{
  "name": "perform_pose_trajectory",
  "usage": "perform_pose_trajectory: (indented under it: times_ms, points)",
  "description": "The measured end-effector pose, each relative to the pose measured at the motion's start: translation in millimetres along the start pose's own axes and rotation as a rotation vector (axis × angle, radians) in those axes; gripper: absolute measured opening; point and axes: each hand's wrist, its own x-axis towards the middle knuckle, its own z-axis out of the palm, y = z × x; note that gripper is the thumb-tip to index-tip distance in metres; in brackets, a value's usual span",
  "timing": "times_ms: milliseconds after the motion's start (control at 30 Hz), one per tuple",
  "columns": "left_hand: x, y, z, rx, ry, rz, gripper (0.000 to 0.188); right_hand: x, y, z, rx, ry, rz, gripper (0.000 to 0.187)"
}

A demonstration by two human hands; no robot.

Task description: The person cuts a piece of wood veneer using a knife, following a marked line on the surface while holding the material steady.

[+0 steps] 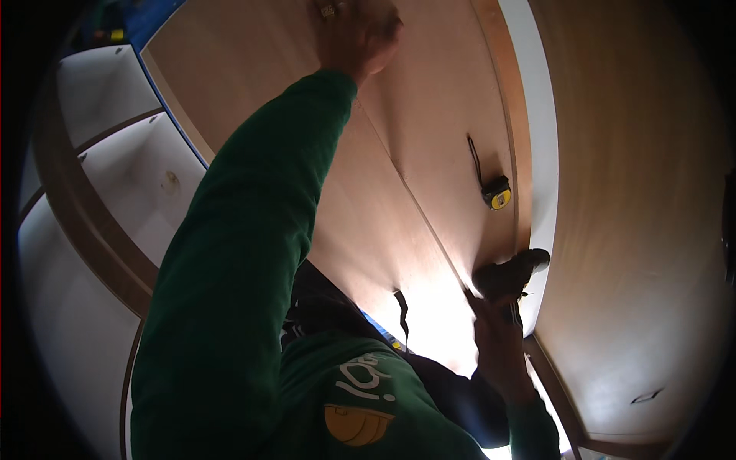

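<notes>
My left arm, in a green sleeve, stretches far forward over a wide light-brown wooden panel. At the top edge, my left hand is at the panel; its fingers are smeared and partly cut off. Lower right, my right hand is closed around the lower part of a dark, rounded tool. Its shape resembles a drill, but shadow and glare hide the exact kind. Beyond that hand, a black and yellow tape measure lies on the panel with its wrist strap trailing away.
White-lined shelf compartments with brown edges stand at the left. On the right rises a tall wooden panel, with a white strip along it. A dark strap lies near my body, beside strong glare. A seam runs down the middle panel.
</notes>
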Motion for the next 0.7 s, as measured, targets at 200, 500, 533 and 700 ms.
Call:
perform_pose_trajectory:
  times_ms: [200,500,533,700]
  points:
    - [3,-2,-5,0.001,-0.018,-0.004,0.094,180,-9,60,0.312,0.245,-0.145,0.036]
    - [1,6,-11,0.030,-0.007,-0.001,0.094,-61,18,5,0.062,0.154,0.032,0.041]
    - [1,7,-11,0.027,0.008,-0.003,0.093,-83,12,-3,0.123,0.102,0.129,0.042]
    - [-2,0,5,0.066,-0.002,0.004,0.093,-18,33,18,0.056,0.035,0.116,0.039]
